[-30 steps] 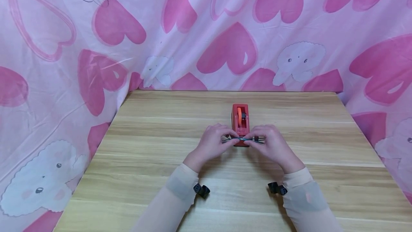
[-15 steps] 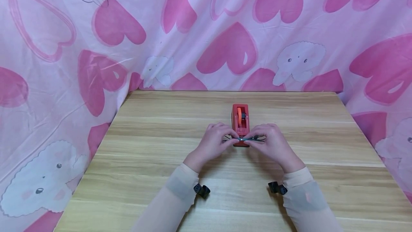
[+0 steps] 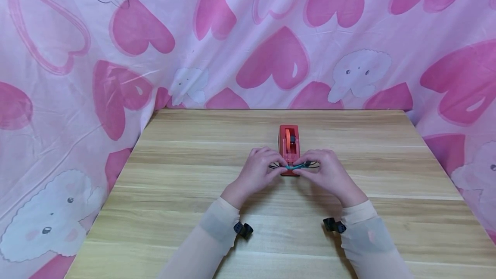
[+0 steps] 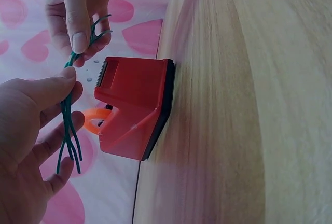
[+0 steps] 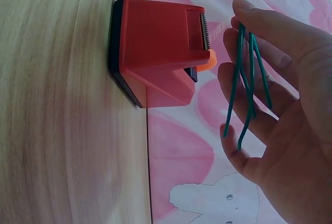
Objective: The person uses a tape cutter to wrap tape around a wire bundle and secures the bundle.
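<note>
Both hands pinch a bundle of thin green wires (image 3: 291, 167) between thumb and fingers, their fingertips close together at its middle. My left hand (image 3: 255, 168) grips the bundle on the left, and loose wire ends (image 4: 69, 136) fan out over its fingers in the left wrist view. On the other side, my right hand (image 3: 327, 173) pinches it, with several splayed ends (image 5: 252, 73) hanging across the palm in the right wrist view. Just beyond the wires stands a red tape dispenser (image 3: 289, 152), its serrated blade (image 4: 101, 73) facing the hands. Fingertips cover the bundle's middle.
An orange tape core (image 3: 288, 140) sits inside the dispenser. The wood-grain table (image 3: 186, 150) extends around it, up to a pink heart-patterned cloth (image 3: 217, 55) at the back and sides. Small black cameras (image 3: 243, 230) are strapped at both wrists.
The wires between the fingertips show more of their green now, and the right thumb and fingers have parted slightly. Otherwise the hands and the tape dispenser stay in nearly the same place.
</note>
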Demonstrator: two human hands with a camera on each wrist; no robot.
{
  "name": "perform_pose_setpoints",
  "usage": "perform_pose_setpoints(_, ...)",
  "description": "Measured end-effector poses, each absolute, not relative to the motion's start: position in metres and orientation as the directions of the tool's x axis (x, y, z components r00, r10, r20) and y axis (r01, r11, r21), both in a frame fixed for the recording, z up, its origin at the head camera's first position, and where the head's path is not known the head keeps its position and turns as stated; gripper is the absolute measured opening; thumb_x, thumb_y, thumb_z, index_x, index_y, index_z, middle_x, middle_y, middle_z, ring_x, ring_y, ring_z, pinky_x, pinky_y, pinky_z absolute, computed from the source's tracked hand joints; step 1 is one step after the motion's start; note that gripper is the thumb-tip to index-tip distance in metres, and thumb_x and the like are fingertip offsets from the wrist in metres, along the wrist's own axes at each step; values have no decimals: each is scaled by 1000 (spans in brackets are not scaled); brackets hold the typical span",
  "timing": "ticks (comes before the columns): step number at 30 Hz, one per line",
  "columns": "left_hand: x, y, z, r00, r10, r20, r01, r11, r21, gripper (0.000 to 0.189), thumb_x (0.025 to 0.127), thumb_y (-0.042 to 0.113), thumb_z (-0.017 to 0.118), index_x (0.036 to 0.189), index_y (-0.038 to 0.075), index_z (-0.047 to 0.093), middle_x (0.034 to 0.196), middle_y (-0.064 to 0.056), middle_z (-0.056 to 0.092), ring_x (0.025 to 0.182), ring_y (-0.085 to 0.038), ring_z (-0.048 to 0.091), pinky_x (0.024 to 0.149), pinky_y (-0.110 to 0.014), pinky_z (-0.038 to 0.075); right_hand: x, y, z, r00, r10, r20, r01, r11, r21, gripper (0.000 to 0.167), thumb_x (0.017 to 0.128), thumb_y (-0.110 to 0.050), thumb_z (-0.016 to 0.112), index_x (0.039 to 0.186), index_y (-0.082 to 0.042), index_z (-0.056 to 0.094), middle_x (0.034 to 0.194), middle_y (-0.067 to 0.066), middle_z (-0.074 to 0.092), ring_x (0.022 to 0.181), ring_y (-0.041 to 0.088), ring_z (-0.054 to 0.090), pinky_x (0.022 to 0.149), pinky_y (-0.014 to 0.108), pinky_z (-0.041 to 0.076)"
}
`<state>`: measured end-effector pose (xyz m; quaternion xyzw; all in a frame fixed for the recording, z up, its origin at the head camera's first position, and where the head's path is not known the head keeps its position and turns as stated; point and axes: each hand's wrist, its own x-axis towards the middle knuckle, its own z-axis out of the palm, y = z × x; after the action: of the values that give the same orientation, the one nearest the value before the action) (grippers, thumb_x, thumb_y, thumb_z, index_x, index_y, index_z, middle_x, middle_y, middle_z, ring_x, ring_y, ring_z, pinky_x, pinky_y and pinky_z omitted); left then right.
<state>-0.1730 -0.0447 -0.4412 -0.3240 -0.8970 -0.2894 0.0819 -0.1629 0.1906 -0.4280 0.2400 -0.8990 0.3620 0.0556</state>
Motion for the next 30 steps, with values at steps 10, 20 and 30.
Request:
perform_pose_setpoints(10, -172, -46, -441, -736, 566, 371, 677, 624, 390, 10, 97, 33, 74, 102, 26, 78, 108, 13, 76, 112, -11, 60, 107, -41, 39, -164, 191, -430, -868, -413, 275, -489, 616, -618, 21, 81, -23, 90, 100, -28, 81, 99, -16, 77, 94, 5, 71, 87, 37, 59)
perform_pose_setpoints(20, -172, -46, -440, -673, 597, 437, 733, 617, 287, 9, 94, 29, 77, 102, 27, 79, 107, 13, 76, 111, -11, 61, 104, -40, 40, -166, 192, -432, -866, -433, 250, -486, 608, -628, 18, 83, -24, 88, 99, -29, 81, 98, -16, 77, 94, 4, 71, 89, 40, 58)
perform_pose_setpoints(30, -173, -47, -441, -576, 636, 514, 791, 592, 153, 8, 93, 27, 79, 100, 27, 81, 103, 13, 76, 105, -12, 61, 102, -39, 42, -167, 192, -433, -860, -452, 238, -492, 608, -623, 11, 85, -23, 87, 94, -26, 82, 94, -12, 77, 87, 7, 69, 79, 36, 56)
